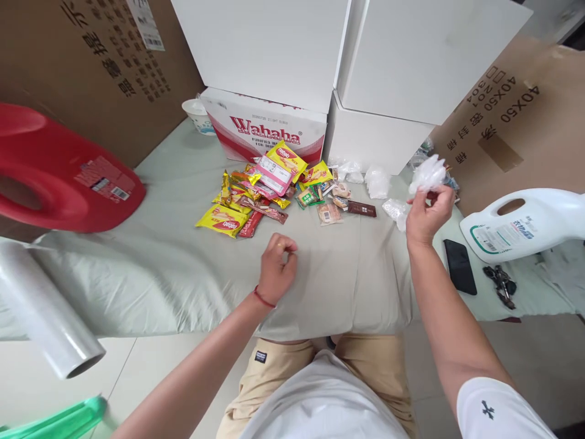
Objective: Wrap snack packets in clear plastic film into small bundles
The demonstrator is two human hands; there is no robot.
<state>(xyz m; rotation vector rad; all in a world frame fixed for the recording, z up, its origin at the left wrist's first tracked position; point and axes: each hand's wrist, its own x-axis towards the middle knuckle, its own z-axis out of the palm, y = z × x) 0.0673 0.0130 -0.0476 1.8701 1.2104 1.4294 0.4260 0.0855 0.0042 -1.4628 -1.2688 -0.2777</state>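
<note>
My right hand pinches a crumpled clear plastic bag and holds it up over the right side of the cloth-covered table. Below and left of it, more crumpled clear plastic bags lie on the cloth. Curled closed, with no object showing in it, my left hand is over the middle of the table. Just beyond that hand is a heap of packaged snacks, including a yellow nabati packet and a brown wrapped bar. Small wrapped pieces and a dark brown packet lie to the right of the heap.
A Wahaha carton and white boxes stand behind the snacks. At the left are a red jug, a paper cup and a plastic film roll. On the right lie a white jug, a phone and keys.
</note>
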